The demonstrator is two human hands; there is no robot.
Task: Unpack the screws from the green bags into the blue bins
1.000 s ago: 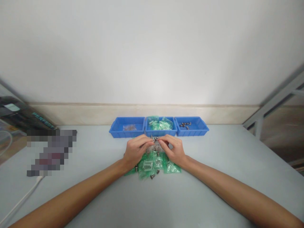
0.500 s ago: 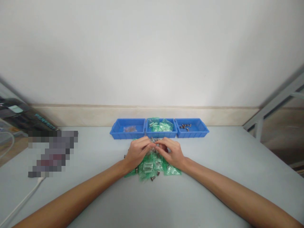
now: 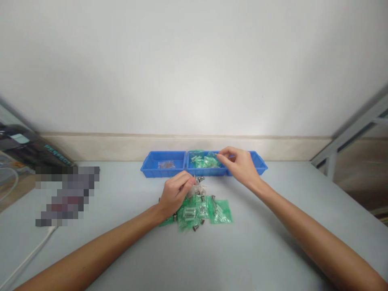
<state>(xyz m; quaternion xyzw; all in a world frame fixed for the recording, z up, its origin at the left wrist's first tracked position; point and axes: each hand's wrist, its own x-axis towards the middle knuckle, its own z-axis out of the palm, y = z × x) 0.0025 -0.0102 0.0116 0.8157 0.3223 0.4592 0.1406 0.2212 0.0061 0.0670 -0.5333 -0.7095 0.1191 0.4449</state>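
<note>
My left hand (image 3: 177,192) is closed in a pinch beside the pile; a small metal piece shows near its fingertips, but what it holds is hidden. My right hand (image 3: 239,165) is raised over the bins, thumb and forefinger pinched at the middle blue bin (image 3: 209,171). Anything between those fingers is too small to make out. Green bags (image 3: 203,161) of metal parts fill the middle bin. Below my hands lies a pile of green plastic bags (image 3: 189,213), with loose metal fasteners (image 3: 197,227) and a clear bag (image 3: 198,190) among them. One green bag (image 3: 222,212) lies at the pile's right.
The left blue bin (image 3: 148,171) holds a small clear bag (image 3: 166,164). My right hand partly covers the right blue bin (image 3: 259,163). A blurred-out object (image 3: 68,194) with a white cable (image 3: 30,255) and a black box (image 3: 36,147) are on the left. A wall stands behind.
My right hand has left my left hand and moved up and right to the bins, baring the green bag at the pile's right. My left hand has stayed nearly still.
</note>
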